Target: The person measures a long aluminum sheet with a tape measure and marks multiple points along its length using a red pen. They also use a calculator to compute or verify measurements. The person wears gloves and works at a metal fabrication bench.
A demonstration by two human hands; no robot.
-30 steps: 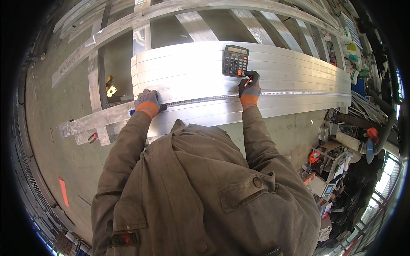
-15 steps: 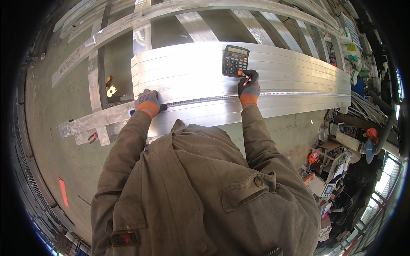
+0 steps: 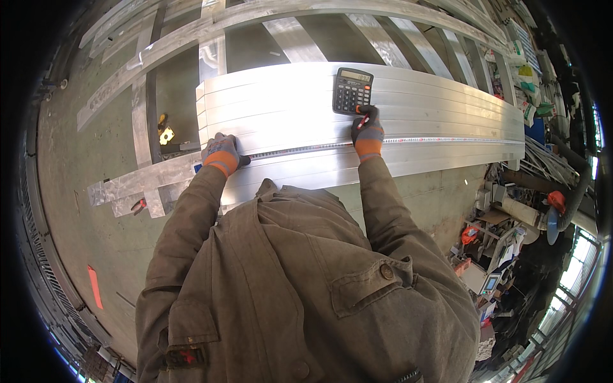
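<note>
A long tape measure point(image 3: 440, 139) lies stretched across a row of silvery metal profiles point(image 3: 281, 105). My left hand point(image 3: 220, 150), in a grey and orange glove, is closed at the tape's left end, its dark thumb beside the strip; its fingers partly hide what lies under them. My right hand point(image 3: 368, 134), gloved alike, is closed around a slim red and white pen point(image 3: 363, 120). It hovers by the lower right corner of a black calculator point(image 3: 352, 91), just above the tape, with a fingertip near the calculator's keys. The calculator lies flat on the profiles.
Metal beams point(image 3: 294, 38) form an open frame behind the profiles. On the floor at the left are a yellow tool point(image 3: 166, 135), red-handled pliers point(image 3: 138, 206) and a red strip point(image 3: 94, 287). A cluttered bench point(image 3: 495, 255) stands at the right.
My right hand has shifted slightly left and tilted the pen more upright by the calculator's lower corner. The left hand, tape and calculator stay in place.
</note>
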